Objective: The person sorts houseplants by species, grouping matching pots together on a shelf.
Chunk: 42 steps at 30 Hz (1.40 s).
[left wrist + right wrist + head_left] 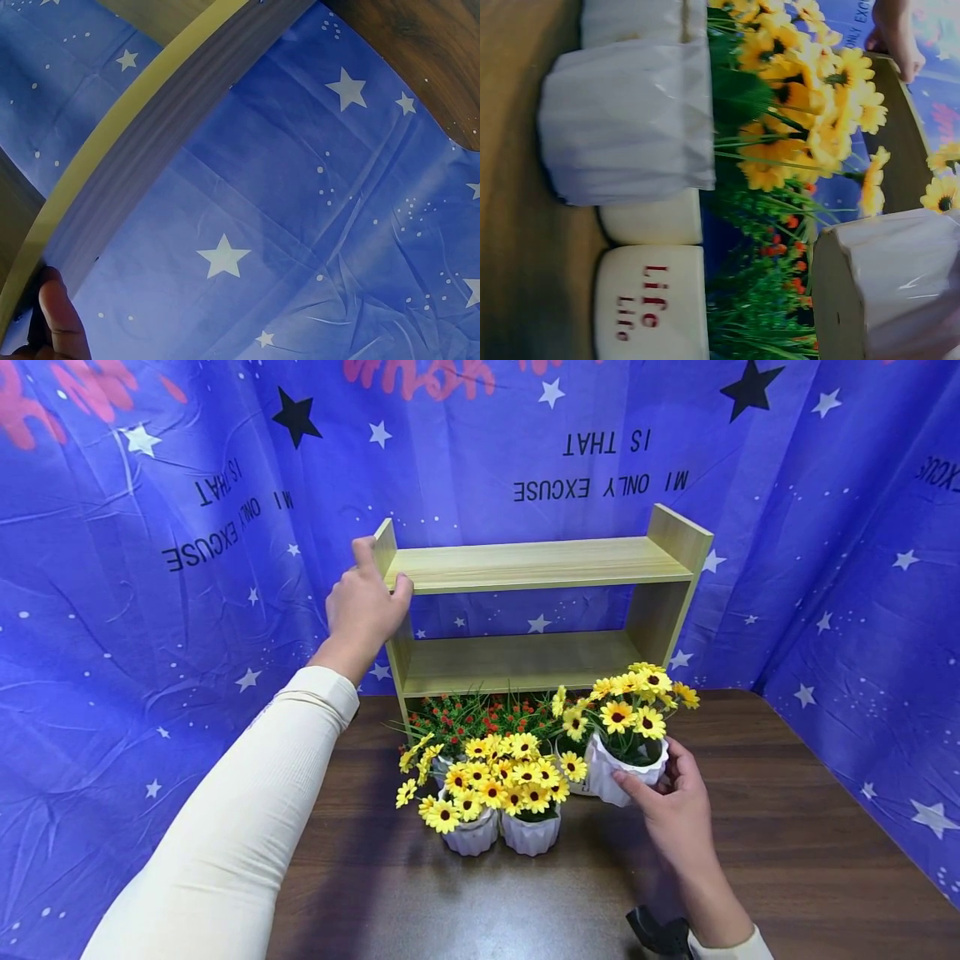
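Observation:
My left hand (pixel 365 606) grips the top left corner of a light wooden two-tier shelf (pixel 525 564), its thumb and fingers around the side board. The left wrist view shows the thumb against that side panel (pixel 150 135). In my right hand (pixel 684 806) is a white fluted flowerpot (pixel 626 772) with yellow daisy-like flowers (pixel 633 710). Its underside shows in the right wrist view, so it is raised off the table. Two similar white pots (pixel 532 835) with yellow flowers stand side by side in front of the shelf.
Behind those pots, cream pots (pixel 652 307) lettered "Life" hold green plants with red blooms (pixel 495 714), near the lower shelf board (pixel 517 660). A black object (pixel 660 931) is by my right wrist. Blue star-patterned cloth (pixel 465 468) hangs behind the brown wooden table (pixel 810 827).

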Available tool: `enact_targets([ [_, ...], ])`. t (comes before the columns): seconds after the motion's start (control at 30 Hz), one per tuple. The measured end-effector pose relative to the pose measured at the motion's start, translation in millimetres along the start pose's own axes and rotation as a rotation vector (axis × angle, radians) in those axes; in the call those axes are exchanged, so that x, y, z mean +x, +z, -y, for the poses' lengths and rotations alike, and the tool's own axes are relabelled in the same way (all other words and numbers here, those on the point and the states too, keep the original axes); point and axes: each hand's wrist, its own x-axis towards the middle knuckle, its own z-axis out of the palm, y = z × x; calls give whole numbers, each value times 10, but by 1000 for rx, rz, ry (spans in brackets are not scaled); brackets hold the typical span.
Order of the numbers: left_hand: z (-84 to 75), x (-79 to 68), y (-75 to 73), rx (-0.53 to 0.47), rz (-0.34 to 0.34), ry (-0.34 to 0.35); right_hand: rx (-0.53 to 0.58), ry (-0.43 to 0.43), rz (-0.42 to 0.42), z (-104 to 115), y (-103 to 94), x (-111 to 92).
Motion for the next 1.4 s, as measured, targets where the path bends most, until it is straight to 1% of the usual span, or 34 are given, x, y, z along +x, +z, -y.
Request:
enact_targets([
  [0.2, 8, 15, -22, -1, -11, 9, 41, -38, -33, 156, -2, 87],
  [0.43, 11, -13, -7, -5, 1, 22, 14, -55, -51, 259, -34, 140],
  [0.53, 9, -18, -2, -3, 3, 18, 25, -74, -58, 317, -42, 181],
  [0.97, 16, -16, 4, -13, -1, 5, 111, -221, -95, 656, -63, 462],
  [1.03, 20, -12, 13, -9, 0, 3, 127, -232, -94, 708, -67, 513],
  [1.27, 26, -7, 32, -6, 4, 3, 114, -245, -86, 910, -63, 665],
  [1.4, 24, 6, 30, -4, -1, 4, 108, -274, -80, 1061, -68, 763],
])
